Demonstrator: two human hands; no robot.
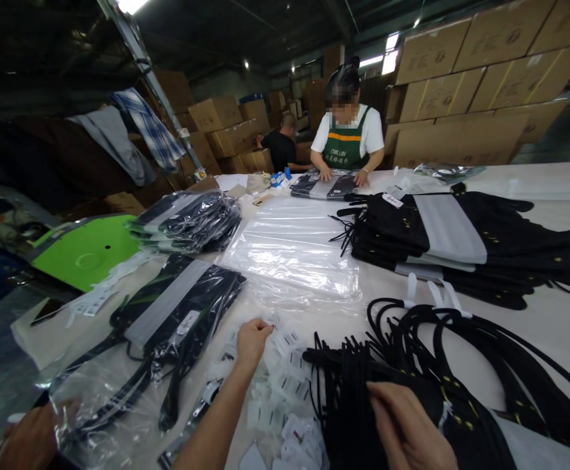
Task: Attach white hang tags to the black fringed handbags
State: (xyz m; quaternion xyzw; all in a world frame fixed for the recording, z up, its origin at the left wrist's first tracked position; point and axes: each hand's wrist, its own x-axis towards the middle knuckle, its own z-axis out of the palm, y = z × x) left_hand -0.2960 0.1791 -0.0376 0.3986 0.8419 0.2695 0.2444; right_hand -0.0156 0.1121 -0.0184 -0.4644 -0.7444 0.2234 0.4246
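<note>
My left hand (252, 341) reaches forward over a heap of small white barcode tags (285, 385), and its fingertips pinch one tag at the heap's far edge. My right hand (406, 427) lies low on the right, gripping the top of a stack of black garments with straps (412, 352). To the left lies a black-and-grey garment packed in a clear bag (177, 307). Flat empty clear bags (294, 251) lie in the middle of the white table (554, 320).
Another hand (32, 437) shows under plastic at the bottom left corner. Across the table a person in a green apron (346, 140) presses on a bagged garment (324, 186). Bagged garments (189, 222) are piled at left, unbagged ones (461, 238) at right. Cartons (465, 85) are stacked behind.
</note>
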